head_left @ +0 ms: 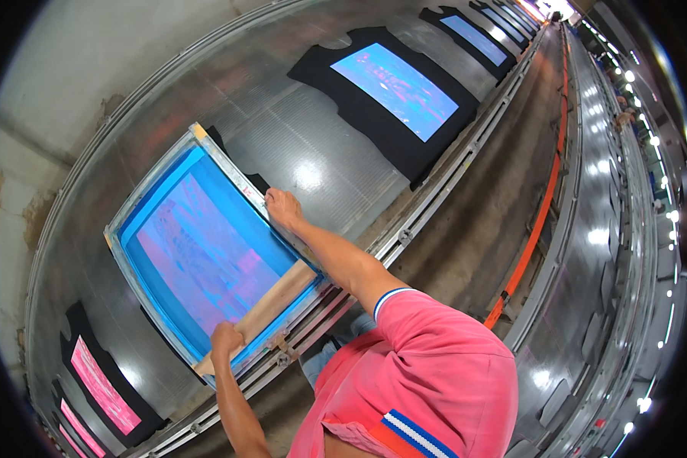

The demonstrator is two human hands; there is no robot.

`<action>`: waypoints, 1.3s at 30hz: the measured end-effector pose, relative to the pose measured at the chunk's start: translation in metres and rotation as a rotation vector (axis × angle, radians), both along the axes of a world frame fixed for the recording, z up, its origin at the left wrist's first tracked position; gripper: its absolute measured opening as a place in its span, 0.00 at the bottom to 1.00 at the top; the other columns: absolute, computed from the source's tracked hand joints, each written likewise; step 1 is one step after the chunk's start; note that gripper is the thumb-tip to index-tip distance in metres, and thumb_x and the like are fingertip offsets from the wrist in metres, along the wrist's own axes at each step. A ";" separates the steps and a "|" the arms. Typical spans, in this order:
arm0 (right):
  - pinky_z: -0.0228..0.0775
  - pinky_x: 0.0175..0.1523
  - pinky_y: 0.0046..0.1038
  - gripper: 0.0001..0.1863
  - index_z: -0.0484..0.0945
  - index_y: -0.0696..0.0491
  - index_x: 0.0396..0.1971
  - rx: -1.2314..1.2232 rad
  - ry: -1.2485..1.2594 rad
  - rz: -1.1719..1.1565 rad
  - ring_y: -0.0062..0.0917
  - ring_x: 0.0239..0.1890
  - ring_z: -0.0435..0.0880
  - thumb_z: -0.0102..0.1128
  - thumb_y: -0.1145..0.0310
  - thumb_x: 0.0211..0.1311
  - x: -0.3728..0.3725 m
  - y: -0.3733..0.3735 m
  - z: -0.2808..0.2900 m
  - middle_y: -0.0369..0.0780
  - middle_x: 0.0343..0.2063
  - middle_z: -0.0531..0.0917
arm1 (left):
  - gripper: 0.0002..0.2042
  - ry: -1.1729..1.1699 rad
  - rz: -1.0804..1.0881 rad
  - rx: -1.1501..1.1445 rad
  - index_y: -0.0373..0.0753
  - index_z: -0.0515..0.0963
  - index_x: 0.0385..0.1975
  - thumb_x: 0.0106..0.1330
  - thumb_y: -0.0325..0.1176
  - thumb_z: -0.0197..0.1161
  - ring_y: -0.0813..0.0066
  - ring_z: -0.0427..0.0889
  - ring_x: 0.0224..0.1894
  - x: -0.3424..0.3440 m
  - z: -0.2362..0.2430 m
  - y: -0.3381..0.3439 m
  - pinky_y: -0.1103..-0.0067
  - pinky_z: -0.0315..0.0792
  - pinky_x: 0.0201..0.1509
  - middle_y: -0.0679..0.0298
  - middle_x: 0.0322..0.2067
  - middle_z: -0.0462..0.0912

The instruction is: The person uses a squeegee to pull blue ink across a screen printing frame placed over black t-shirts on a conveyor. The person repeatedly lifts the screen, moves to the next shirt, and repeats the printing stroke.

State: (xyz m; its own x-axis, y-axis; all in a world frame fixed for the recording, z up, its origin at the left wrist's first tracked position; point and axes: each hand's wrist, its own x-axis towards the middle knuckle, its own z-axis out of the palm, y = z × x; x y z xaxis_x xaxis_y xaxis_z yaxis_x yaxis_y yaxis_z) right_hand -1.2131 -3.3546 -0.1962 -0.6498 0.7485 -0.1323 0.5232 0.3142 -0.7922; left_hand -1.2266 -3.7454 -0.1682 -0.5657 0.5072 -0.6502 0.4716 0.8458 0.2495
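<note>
A screen-printing frame lies on the long metal table, with a blue border around a mesh smeared in pink and blue ink. Along its near side rests a wooden squeegee. My left hand is closed around the squeegee near its left end. At the frame's right side, my right hand grips the rim with curled fingers. Bits of a black fabric piece show past the frame's right edge; the rest is hidden beneath it.
Right of the frame, a black fabric piece bears a blue and pink printed rectangle, with several similar ones farther along. Pink-printed black pieces lie to the left. A metal rail edges the table. Across the aisle, an orange strip runs beside another table.
</note>
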 end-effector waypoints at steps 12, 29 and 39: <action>0.74 0.54 0.41 0.29 0.84 0.53 0.53 0.051 -0.254 0.710 0.42 0.47 0.83 0.65 0.46 0.60 -0.069 -0.002 0.063 0.45 0.41 0.86 | 0.11 -0.638 -0.114 0.069 0.36 0.87 0.23 0.36 0.32 0.74 0.73 0.79 0.28 -0.167 -0.074 -0.010 0.67 0.71 0.33 0.65 0.21 0.85; 0.79 0.45 0.45 0.10 0.86 0.54 0.31 0.851 -0.202 1.031 0.47 0.39 0.87 0.56 0.70 0.54 -0.348 0.014 0.045 0.50 0.33 0.87 | 0.11 0.491 0.160 0.194 0.40 0.88 0.29 0.44 0.30 0.66 0.48 0.86 0.36 -0.433 0.023 0.045 0.60 0.79 0.43 0.47 0.29 0.86; 0.78 0.45 0.42 0.09 0.85 0.52 0.33 0.760 -0.141 0.964 0.42 0.38 0.86 0.58 0.74 0.53 -0.277 -0.012 0.045 0.42 0.36 0.86 | 0.20 0.544 0.145 0.231 0.49 0.89 0.42 0.48 0.28 0.61 0.48 0.86 0.34 -0.364 0.011 0.025 0.61 0.79 0.42 0.49 0.30 0.87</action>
State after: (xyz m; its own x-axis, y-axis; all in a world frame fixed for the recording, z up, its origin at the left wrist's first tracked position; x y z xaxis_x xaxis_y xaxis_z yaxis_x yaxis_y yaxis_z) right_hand -1.4902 -3.3669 -0.1510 -0.9938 -0.1106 0.0134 -0.1111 0.9744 -0.1953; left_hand -1.5910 -3.7201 -0.1576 -0.8598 0.4935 -0.1310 0.4668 0.8637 0.1900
